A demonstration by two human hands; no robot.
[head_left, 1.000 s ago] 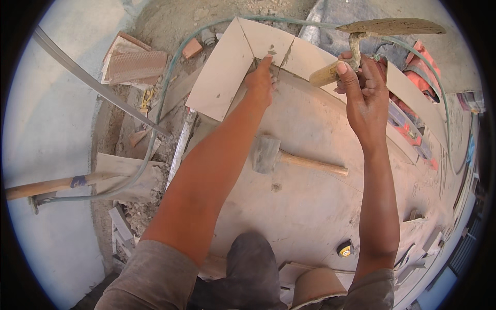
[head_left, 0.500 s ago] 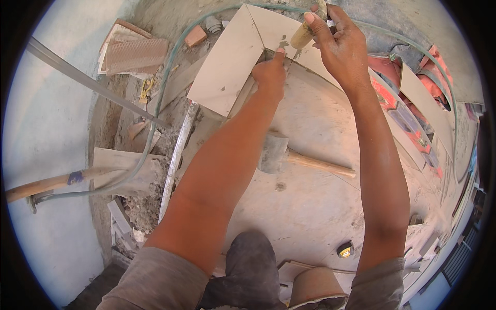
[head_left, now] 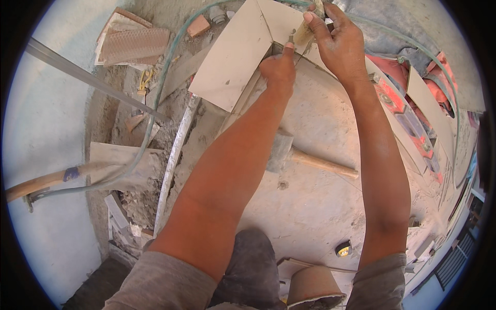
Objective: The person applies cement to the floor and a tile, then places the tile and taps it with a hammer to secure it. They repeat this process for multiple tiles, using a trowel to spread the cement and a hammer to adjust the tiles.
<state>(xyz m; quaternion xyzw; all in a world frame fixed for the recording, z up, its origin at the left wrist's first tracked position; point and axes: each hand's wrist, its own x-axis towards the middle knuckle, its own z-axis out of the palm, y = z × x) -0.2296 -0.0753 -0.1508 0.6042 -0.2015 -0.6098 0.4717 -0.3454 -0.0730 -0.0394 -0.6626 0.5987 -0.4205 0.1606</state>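
Pale beige tiles [head_left: 232, 54] meet at a corner at the top middle, with a small grey smear on the far one. At that corner is my left hand [head_left: 279, 68]; its thumb rests on the far tile [head_left: 281, 19] at the edge, and its curled fingers are partly hidden. My right hand [head_left: 341, 44] grips a tool with a pale wooden handle [head_left: 303, 35], its rounded end down against the same tile; the tool's other end is out of sight. Below my left forearm lies a mallet [head_left: 281, 150] with a grey head and wooden handle.
A metal straightedge [head_left: 175, 155] and a green hose [head_left: 164, 85] run along the left. Stacked tile pieces [head_left: 135, 45], a brick piece [head_left: 198, 26] and rubble lie there. A tape measure [head_left: 343, 249] and a bucket [head_left: 314, 285] stand near my knee. A red level-like tool [head_left: 403, 111] lies right.
The view has shifted slightly, so the tiles sit a little higher and farther right. The wooden handle's end has come down nearer my left thumb. Both hands keep their grip.
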